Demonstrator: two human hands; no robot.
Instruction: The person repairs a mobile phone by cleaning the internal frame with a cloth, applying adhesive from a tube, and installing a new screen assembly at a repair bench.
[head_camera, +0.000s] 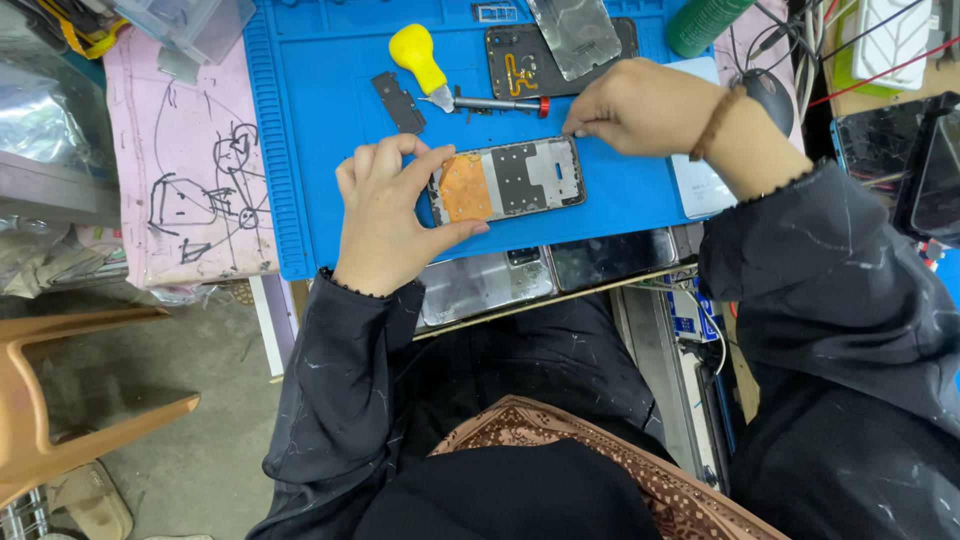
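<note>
Left hand: the left hand grips the near end of an opened phone, thumb under its lower edge and fingers curled over the top edge, clamped on it.
Right hand: the right hand rests at the phone's far upper corner, fingertips pinched together there; whether they hold some small part I cannot tell.
Phone: it lies flat on the blue mat, back cover off, showing an orange patch at the left-hand end and dark metal plates across the rest.
Mat: it covers the middle of the bench, with a ridged strip down its left side.
Tools: a yellow-handled pry tool lies beyond the phone, and just beside it a slim screwdriver with a red ring.
Loose parts: a small dark plate sits left of the pry tool; a second dark phone body lies further back with a shiny sheet over it.
Front edge: two glossy panels lie side by side below the mat, near the person's lap.
Left of mat: a pink sheet with pen scribbles.
Wrist: a brown bead bracelet on the right wrist.
</note>
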